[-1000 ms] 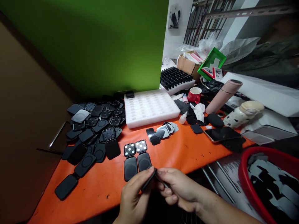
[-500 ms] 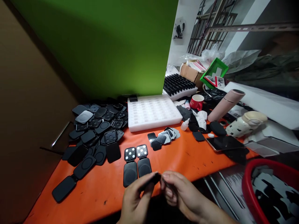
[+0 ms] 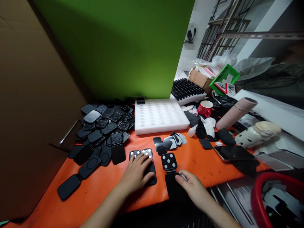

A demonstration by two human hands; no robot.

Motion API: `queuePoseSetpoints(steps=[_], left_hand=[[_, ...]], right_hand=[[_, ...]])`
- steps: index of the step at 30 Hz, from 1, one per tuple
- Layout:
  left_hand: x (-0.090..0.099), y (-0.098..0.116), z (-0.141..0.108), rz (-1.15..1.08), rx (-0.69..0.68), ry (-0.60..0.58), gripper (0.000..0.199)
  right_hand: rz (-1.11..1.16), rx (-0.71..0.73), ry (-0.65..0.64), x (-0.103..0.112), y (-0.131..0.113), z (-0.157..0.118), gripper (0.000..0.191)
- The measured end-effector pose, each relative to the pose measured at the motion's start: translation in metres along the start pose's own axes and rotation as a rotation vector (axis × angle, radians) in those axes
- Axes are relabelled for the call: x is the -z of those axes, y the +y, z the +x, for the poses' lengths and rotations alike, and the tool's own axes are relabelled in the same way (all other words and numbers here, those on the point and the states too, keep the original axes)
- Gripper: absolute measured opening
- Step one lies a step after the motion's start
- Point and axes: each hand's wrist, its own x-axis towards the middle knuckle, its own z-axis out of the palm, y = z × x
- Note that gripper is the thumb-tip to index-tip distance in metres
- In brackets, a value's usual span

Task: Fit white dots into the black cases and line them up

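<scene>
Two black hinged folding pads (image 3: 151,177), which look like folding wireless chargers, lie unfolded side by side. My left hand (image 3: 136,171) rests over them with fingers spread, its fingertips on the upper panels with white dots. Another unfolded hinged pad (image 3: 169,162) is at the table's front edge, with several light dots on its upper panel. My right hand (image 3: 190,186) grips the lower panel of this pad by its right side. A small silvery thing (image 3: 183,177) shows by the right fingers; its kind is unclear. Beyond lies a fanned pile of thin dark and grey sheets (image 3: 169,142).
A heap of similar black pads (image 3: 102,129) covers the left. At the back stands a white foam tray (image 3: 163,128). A dropper bottle (image 3: 192,130), red mug (image 3: 205,108), pink flask (image 3: 236,112) and phone (image 3: 229,153) sit right. A red tub (image 3: 255,196) stands lower right.
My hands have moved apart. The left went from a dark piece held near the right hand to the two pads; the right now holds an unfolded dotted pad. The view has shifted slightly.
</scene>
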Motion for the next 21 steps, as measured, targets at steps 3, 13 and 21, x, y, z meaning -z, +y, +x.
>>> queuePoseSetpoints(steps=[3,13,21], left_hand=[[-0.002,-0.004,0.0,0.114,-0.013,-0.008,0.041],[-0.01,-0.005,-0.018,0.105,0.0,0.001,0.041],[-0.007,-0.003,-0.026,0.097,0.02,0.006,0.042]], right_hand=[[0.018,-0.015,-0.006,0.002,0.004,0.006,0.035],[-0.152,0.007,-0.111,-0.006,0.006,0.034,0.028],[-0.476,0.061,-0.06,-0.02,-0.01,0.049,0.017]])
